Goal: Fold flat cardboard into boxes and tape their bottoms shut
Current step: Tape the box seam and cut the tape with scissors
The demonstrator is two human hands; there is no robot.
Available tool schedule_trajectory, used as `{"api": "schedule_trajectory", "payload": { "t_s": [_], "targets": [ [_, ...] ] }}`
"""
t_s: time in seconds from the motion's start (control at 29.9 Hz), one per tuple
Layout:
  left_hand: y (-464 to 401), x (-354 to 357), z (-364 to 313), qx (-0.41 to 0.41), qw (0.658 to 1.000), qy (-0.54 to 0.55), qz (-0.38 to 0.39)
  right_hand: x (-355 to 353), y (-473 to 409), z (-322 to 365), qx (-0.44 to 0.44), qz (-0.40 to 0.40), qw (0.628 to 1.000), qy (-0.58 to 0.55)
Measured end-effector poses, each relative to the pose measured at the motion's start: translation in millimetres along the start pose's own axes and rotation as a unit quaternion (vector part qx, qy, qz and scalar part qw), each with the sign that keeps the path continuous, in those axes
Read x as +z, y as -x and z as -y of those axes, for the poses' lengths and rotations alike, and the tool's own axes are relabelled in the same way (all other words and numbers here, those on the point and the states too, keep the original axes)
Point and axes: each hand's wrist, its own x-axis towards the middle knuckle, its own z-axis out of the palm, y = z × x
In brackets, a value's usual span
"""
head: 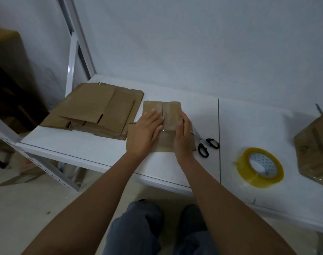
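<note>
Here, a small cardboard box (161, 124) stood bottom-up near the middle of the white counter (249, 126), its two bottom flaps meeting in a seam that ran toward twelve o'clock. The left hand (146, 133) lay flat on the left flap with fingers straight, pressing down beside the seam. The right hand (182, 137) rested on the right flap, fingers together and nearly straight along the box's right edge; neither hand was wrapped around anything. What the box held could not be seen, since its opening faced the counter.

At ten o'clock from the box lay a stack of flat cardboard (94, 111), just beside it and reaching the counter's left edge. At three o'clock, black-handled scissors (204, 142) lay close by the right hand, blades partly hidden under it. Farther out at four o'clock sat a roll of yellowish clear tape (260, 167), lying on its side. At three o'clock, at the frame's edge, stood another cardboard box (315, 148), cut off from view.
</note>
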Motion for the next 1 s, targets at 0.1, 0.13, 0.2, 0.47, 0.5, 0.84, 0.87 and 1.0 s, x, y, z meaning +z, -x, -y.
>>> {"api": "schedule_trajectory", "payload": {
  "t_s": [0.1,0.13,0.2,0.47,0.5,0.84,0.87,1.0],
  "targets": [
    [1.5,4.3,10.8,0.083,0.996,-0.025,-0.017,-6.4,-1.7,-3.6,-0.017,0.036,0.999,0.017],
    [1.4,2.8,17.9,0.109,0.994,-0.022,-0.009,-7.6,-3.1,-4.2,-0.016,0.046,0.999,0.021],
    [3.2,-0.8,32.1,0.131,0.991,0.002,0.014,-8.5,-4.5,-5.7,-0.01,0.054,0.998,0.024],
    [18.2,22.0,-33.3,-0.278,0.895,0.326,-0.127,-6.0,-0.8,-1.1,0.026,0.049,0.998,-0.01],
    [16.3,25.7,-37.7,-0.302,0.879,0.336,-0.151,-6.2,-0.9,0.1,0.029,0.049,0.998,-0.013],
    [32.4,21.5,-72.7,-0.278,0.9,0.331,-0.047,-32.3,-23.0,16.6,0.076,0.027,0.986,0.145],
    [37.0,15.8,-80.7,-0.258,0.906,0.337,-0.014,-42.4,-29.0,20.9,0.083,0.014,0.983,0.16],
    [33.1,-12.0,-78.0,-0.154,0.956,0.25,0.02,-71.3,-33.7,26.2,0.125,0.064,0.976,0.167]
  ]
}}
